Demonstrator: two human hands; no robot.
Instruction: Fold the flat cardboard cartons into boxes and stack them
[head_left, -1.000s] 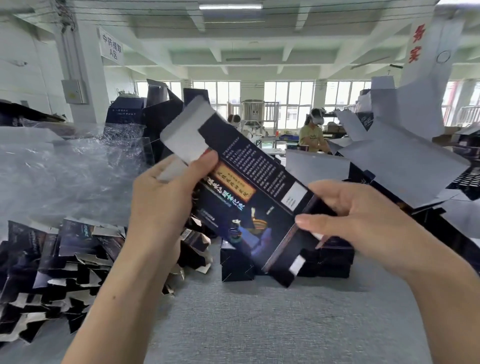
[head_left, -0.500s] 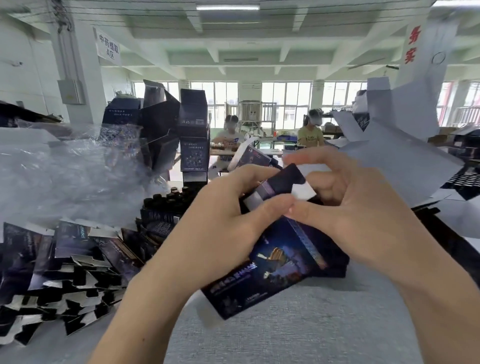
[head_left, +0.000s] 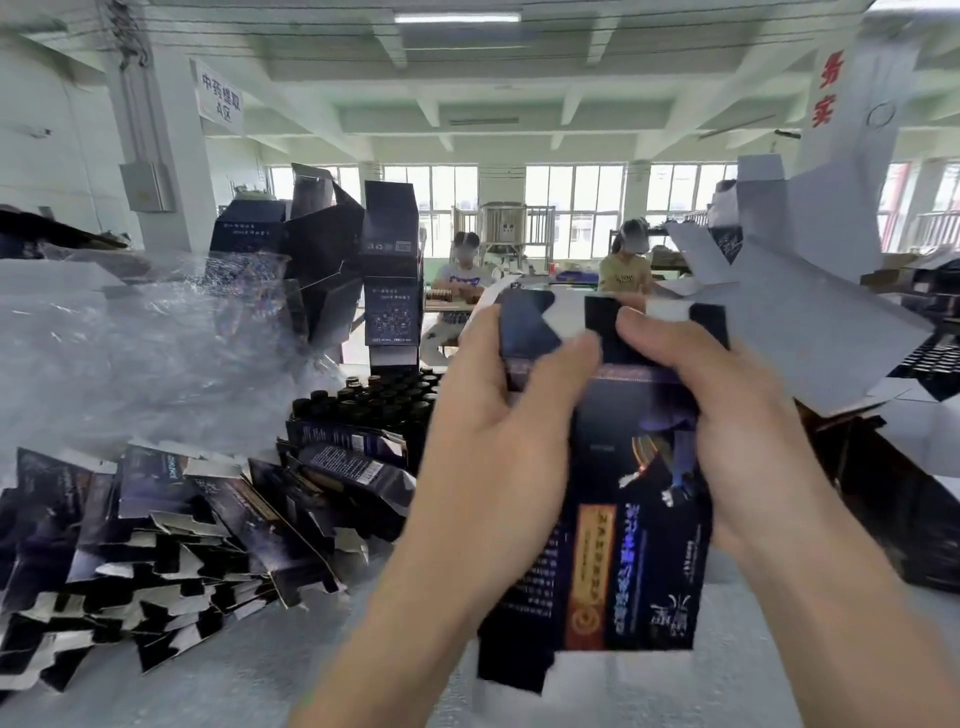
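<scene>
Left grip (head_left: 498, 441), right grip (head_left: 727, 415): blur-lettered carton (head_left: 634, 545)

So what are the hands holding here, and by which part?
Both hold one dark blue printed cardboard carton. The left hand and right hand grip its upper end from either side, thumbs on its front face.

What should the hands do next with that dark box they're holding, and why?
Probably push the top flaps down and tuck them shut. The left hand and right hand both grip the carton near its top end, thumbs beside the flaps, which stand open with white insides showing.
</scene>
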